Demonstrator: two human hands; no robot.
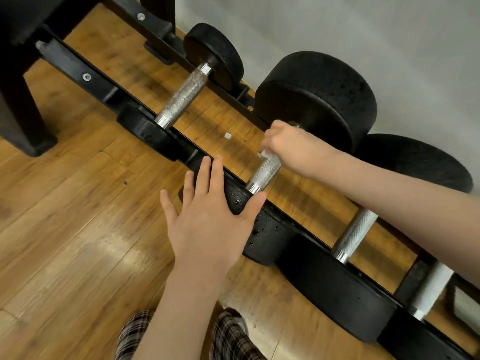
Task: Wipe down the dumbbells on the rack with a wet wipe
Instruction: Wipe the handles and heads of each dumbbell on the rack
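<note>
Black dumbbells with knurled steel handles lie across a low black rack (78, 71). My right hand (291, 146) grips the upper part of the middle dumbbell's handle (265, 172), with a white wet wipe (267, 155) bunched between palm and handle. My left hand (207, 219) lies flat with straight, spread fingers on the near head (239, 201) of that same dumbbell. A smaller dumbbell (184, 94) sits to the left. Another dumbbell (355, 235) rests to the right, partly behind my right forearm.
The rack stands on a wooden floor against a grey wall (337, 27). A black bench leg (23, 118) stands at the left. A small white scrap (227, 135) lies on the floor under the rack. Plaid trouser legs (228, 339) show at the bottom.
</note>
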